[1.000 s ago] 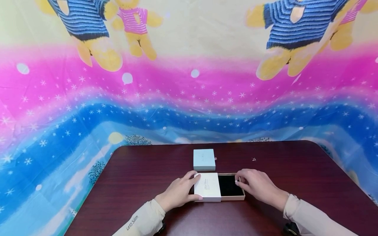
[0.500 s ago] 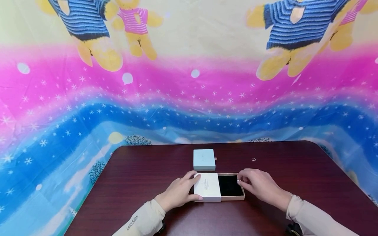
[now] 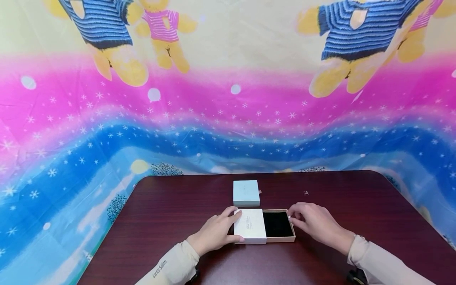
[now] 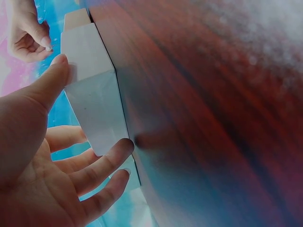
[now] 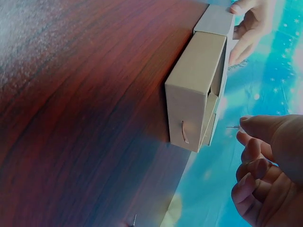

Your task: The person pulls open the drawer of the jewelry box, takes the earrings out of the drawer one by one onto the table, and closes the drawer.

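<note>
A white drawer box (image 3: 250, 223) with small print lies on the table, its tray (image 3: 280, 239) slid out to the right. Black padding (image 3: 277, 224) lines the tray. My left hand (image 3: 217, 231) holds the box's sleeve at its left end, thumb and fingers spread around it. Just past the tray's right end, my right hand (image 3: 315, 219) pinches a tiny earring-like piece (image 5: 232, 126) between thumb and index finger. Its thin metal pin sticks out in the right wrist view; the fingertips hide the rest. A similar tiny silvery piece (image 3: 306, 193) lies on the table farther back.
Behind the white box sits a pale blue box (image 3: 246, 192) with a small pink tab (image 3: 260, 192) on its right side. A short ribbon pull (image 5: 184, 132) is on the tray's end. The dark red wooden table (image 3: 171, 206) meets a printed cloth backdrop (image 3: 228, 111).
My right hand has drawn back to the right, from over the tray's padding to just past its right end, still pinching the tiny piece. My left hand and both boxes stay put.
</note>
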